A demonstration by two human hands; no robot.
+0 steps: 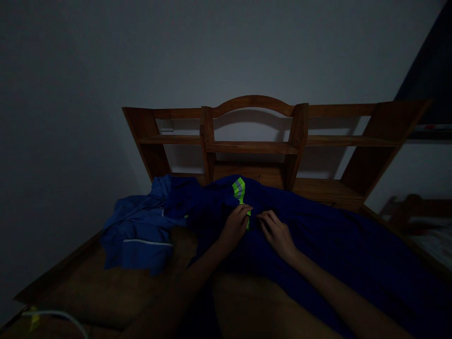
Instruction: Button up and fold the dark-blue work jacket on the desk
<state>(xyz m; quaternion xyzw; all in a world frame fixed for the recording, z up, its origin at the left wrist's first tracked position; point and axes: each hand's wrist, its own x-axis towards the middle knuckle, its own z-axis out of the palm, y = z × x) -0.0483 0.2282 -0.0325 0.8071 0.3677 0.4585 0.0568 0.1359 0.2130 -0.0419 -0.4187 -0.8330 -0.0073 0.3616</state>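
Note:
A dark blue garment point(310, 235) lies spread across the bed, with a yellow-green reflective strip point(239, 188) that has a grey band. My left hand point(234, 227) is closed on the cloth at the lower part of this strip, fingertips pinched together. Just to its right, my right hand point(279, 234) has its fingers bent and drawn together on the dark blue cloth. Dim light hides the exact fold between the fingertips. A lighter blue garment point(144, 230) with white piping lies crumpled to the left, touched by neither hand.
Behind the clothes stands a wooden headboard point(252, 148) with open shelves against a pale wall point(176, 52). Bare brown bed surface point(88, 287) shows at the lower left, near a pale cable point(58, 312). A dark curtain point(429, 70) hangs at the right.

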